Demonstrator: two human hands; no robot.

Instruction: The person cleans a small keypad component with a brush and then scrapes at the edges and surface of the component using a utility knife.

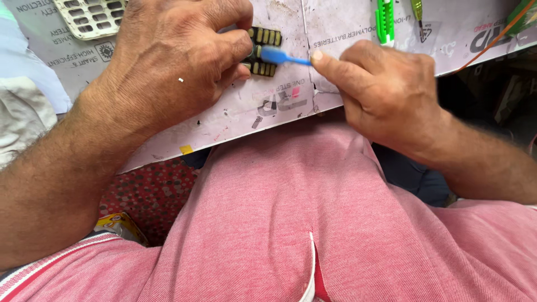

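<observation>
Most of the small dark keypad piece (263, 51) is hidden under the left hand (173, 61), so only two short rows of little gold-coloured keys show, and I cannot count all of them; the left fingers are curled and pressed down on it, with the thumb and first finger pinching its edge, holding it flat on the work board (235, 112) near the top middle of the view; the right hand (380, 95) pinches the thin blue brush (282, 56) between thumb and first finger, its other fingers folded under and hard to see; the soft blue brush head touches the keypad piece just beside the left fingers, and most of the handle is hidden inside the pinch; the board is flat, whitish, scuffed and stained, with faded print and a small yellow bit at its lower edge; at the top left one white plastic keypad frame (92, 17) with many square holes is cut off by the edge; at the top right one green plastic tool (384, 21) and one pointed green-tipped tool (418, 12) are also cut off, and one thin orange wire (492, 45) runs across the corner; below lies a pink woven shirt (313, 223), soft and wrinkled; a red dotted cloth (151, 190) peeks out under the board; there are two hands, one brush, one keypad piece.
</observation>
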